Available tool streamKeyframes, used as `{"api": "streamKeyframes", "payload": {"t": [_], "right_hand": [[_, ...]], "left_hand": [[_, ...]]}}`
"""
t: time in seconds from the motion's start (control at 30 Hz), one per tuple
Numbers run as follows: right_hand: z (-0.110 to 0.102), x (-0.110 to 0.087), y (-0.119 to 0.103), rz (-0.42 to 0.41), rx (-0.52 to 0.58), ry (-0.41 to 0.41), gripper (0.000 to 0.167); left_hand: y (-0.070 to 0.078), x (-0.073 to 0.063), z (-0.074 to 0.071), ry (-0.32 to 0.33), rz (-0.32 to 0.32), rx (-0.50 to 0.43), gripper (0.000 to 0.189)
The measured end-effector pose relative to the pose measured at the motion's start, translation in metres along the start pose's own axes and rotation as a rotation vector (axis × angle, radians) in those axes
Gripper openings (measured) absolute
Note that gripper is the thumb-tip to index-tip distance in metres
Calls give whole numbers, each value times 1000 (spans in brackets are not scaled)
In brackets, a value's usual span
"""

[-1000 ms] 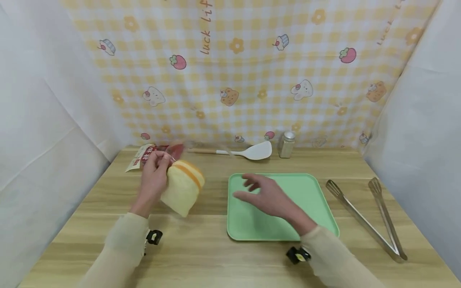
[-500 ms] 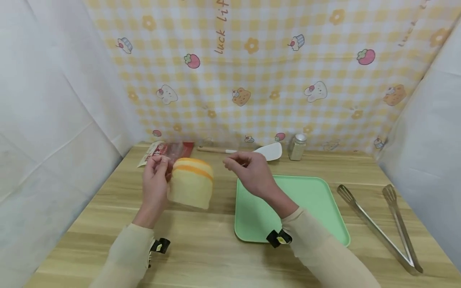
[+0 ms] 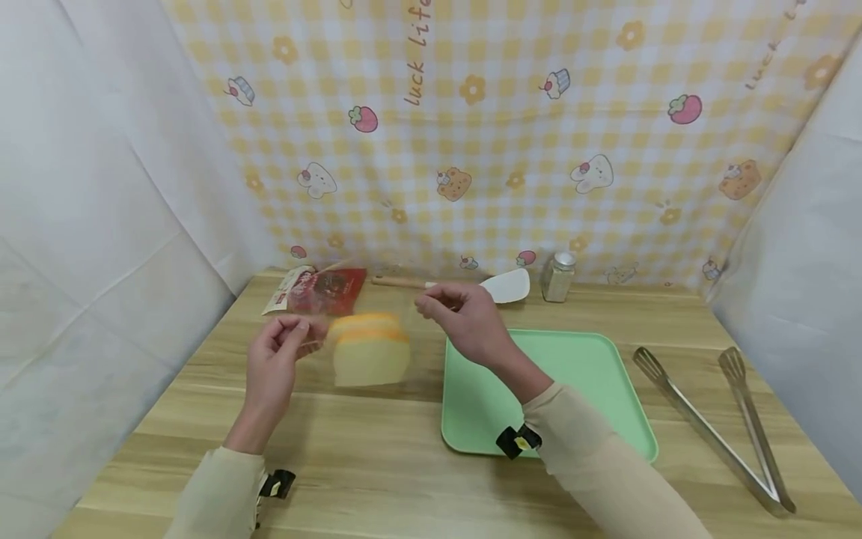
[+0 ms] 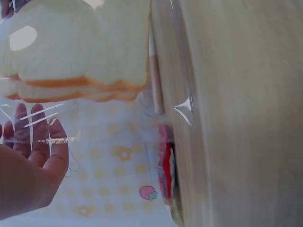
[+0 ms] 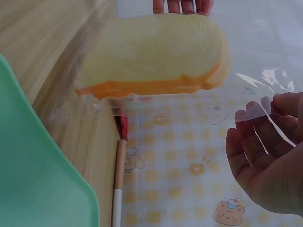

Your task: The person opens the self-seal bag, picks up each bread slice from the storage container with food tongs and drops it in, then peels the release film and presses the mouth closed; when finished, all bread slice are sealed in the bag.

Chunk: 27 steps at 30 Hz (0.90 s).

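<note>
Slices of bread (image 3: 370,363) hang inside a clear plastic bag (image 5: 265,80), above the table and left of the green tray. My left hand (image 3: 272,367) pinches the bag's left side between thumb and fingers. On the opposite side my right hand (image 3: 468,322) pinches the film; the right wrist view shows that hand's thumb and fingertips on it. Through the film in the left wrist view, the bread (image 4: 85,47) shows orange-brown crusts along one edge. The bag's outline is hard to make out in the head view.
A green tray (image 3: 552,442) lies under the right forearm. Metal tongs (image 3: 707,434) rest spread at the right. Along the back are a red packet (image 3: 337,292), a white spatula (image 3: 508,287) with a wooden handle, and a shaker jar (image 3: 559,277). A checked cloth (image 3: 471,135) hangs behind.
My right hand has come left and up from over the tray and taken hold of the bag. The bread has swung from tilted to nearly level. My left hand has moved slightly left and down.
</note>
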State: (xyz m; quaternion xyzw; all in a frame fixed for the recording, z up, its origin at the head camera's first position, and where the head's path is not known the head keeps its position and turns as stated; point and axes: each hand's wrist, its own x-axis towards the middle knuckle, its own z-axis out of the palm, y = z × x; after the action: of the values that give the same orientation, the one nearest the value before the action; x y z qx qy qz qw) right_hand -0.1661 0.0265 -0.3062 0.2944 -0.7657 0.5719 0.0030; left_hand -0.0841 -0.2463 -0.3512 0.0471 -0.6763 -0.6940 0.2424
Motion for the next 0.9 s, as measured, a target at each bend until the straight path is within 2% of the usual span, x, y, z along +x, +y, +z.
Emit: {"api": "streamKeyframes", "payload": {"t": [0.1, 0.2, 0.33, 0.63, 0.8, 0.9], "right_hand": [[3, 1, 3, 1, 7, -22, 20], [4, 3, 5, -6, 4, -26, 22], [3, 5, 6, 8, 3, -14, 24], [1, 15, 6, 57, -72, 40, 28], [4, 20, 9, 63, -94, 68, 28], [7, 22, 10, 64, -86, 83, 28]], "left_hand": [[-3, 0, -6, -57, 26, 45, 10], [-3, 4, -6, -116, 90, 101, 18], [1, 10, 1, -121, 136, 113, 26], [7, 16, 9, -64, 110, -107, 40], [7, 18, 9, -58, 110, -231, 25], [7, 20, 8, -85, 137, -316, 14]]}}
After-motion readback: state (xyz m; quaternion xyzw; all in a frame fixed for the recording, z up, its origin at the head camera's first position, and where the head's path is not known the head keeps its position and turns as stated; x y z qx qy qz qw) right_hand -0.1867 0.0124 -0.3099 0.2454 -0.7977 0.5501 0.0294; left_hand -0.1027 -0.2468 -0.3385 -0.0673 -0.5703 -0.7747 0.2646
